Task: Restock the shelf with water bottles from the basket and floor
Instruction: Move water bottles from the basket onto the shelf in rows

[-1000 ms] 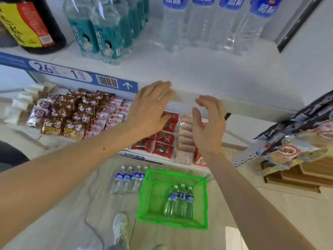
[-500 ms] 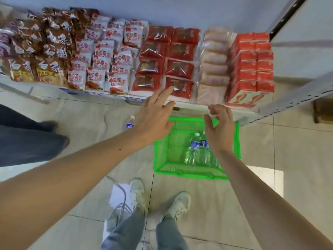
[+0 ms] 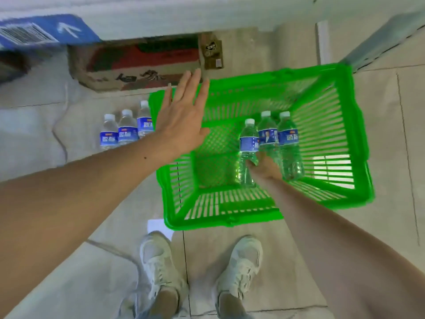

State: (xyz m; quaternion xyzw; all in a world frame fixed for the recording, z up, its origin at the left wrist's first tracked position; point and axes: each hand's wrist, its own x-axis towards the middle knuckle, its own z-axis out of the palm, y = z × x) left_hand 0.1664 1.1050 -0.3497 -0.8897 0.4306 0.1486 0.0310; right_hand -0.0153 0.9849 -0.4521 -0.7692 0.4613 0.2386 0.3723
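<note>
The right hand (image 3: 264, 168) was down inside the green basket (image 3: 358, 134), and its grip was closed around the lower part of the left bottle (image 3: 248, 148) of three that lay there. The fingers curled on the bottle's body, below its blue label. The middle bottle (image 3: 268, 132) lay just beside it, touching, and the right bottle (image 3: 288, 146) lay on the other side of the hand; all three had white caps pointing away from the person. The wrist partly hid the lower end of the middle bottle.

The left hand (image 3: 184, 118) hovered above the left rim of the basket, with a flat palm and straight, spread fingers, holding nothing. It covered part of the rim and part of a row of water bottles (image 3: 125, 130) that lay on the floor (image 3: 386, 226) just left of the basket; three of them showed, side by side.

Behind the basket a cardboard box (image 3: 138, 72) stood under the shelf edge (image 3: 207, 17), and a blue label strip (image 3: 43, 31) with a barcode and a white arrow was on that edge at the left. The floor was of pale tiles. Two white shoes (image 3: 161, 261) stood near the front wall of the basket, and a white paper (image 3: 158, 226) lay by its front left corner.
</note>
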